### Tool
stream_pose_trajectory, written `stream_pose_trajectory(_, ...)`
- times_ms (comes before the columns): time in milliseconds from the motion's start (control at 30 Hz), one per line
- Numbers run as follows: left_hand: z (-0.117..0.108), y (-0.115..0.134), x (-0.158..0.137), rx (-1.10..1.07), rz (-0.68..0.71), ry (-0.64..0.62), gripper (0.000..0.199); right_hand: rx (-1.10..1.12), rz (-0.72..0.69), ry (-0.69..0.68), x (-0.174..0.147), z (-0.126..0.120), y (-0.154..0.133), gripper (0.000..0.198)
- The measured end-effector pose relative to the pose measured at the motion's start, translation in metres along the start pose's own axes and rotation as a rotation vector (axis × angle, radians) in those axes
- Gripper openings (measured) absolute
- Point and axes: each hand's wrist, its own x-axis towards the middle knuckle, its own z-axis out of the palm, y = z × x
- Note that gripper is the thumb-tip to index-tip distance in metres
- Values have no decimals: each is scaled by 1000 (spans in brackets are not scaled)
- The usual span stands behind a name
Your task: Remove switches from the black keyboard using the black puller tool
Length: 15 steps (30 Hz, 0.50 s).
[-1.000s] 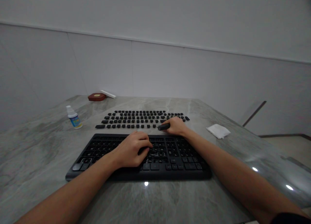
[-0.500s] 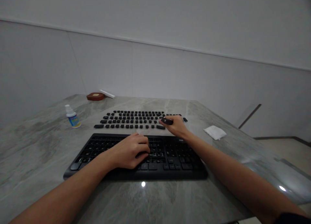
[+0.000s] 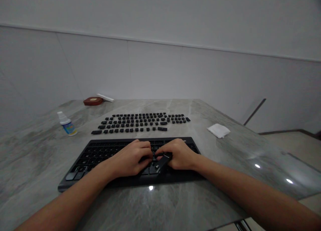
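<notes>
The keyboard [image 3: 97, 154] lies lengthwise along the near edge of the surface [image 3: 175, 204], most of its key places bare, with a few flat caps seated by its own near left corner. The left hand [image 3: 135, 157] rests over the keyboard's middle, palm down, fingers curled and thumb close to the forefinger; whether anything is pinched between them cannot be told. Just beside it, the right hand [image 3: 181, 154] is curled around a dark tool [image 3: 163, 162], which slants out below the fingers toward the near edge. Its thumb and forefinger reach the keyboard with a narrow gap to the left hand; their tips are too small to show whether they hold a cap as well.

Between the keyboard and the far edge, loose keycaps [image 3: 131, 121] stand in several rows roughly parallel to that edge, with a smaller block at the right end. A long cap [image 3: 96, 132] begins the nearest row on the left, and another long one [image 3: 162, 128] ends it on the right.

A spray bottle [image 3: 67, 124] stands toward the left edge. Near the far left corner sits a reddish-brown case [image 3: 93, 101], a white bar [image 3: 105, 98] slanting beside it. A folded white cloth [image 3: 218, 130] lies near the right edge.
</notes>
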Motion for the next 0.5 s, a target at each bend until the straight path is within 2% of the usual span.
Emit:
stream_pose_trajectory(300, 0, 0, 0, -2, -13, -27, 13, -63, -34, -36, 2, 4, -2, 21)
stream_pose_trajectory(400, 2, -2, 0, -1, 14, -12, 12, -84, -20, -43, 3, 4, -2, 15)
stream_pose_trajectory(500, 2, -2, 2, -49, -27, 57, 13, -54, 17, 12, 3, 3, -1, 12)
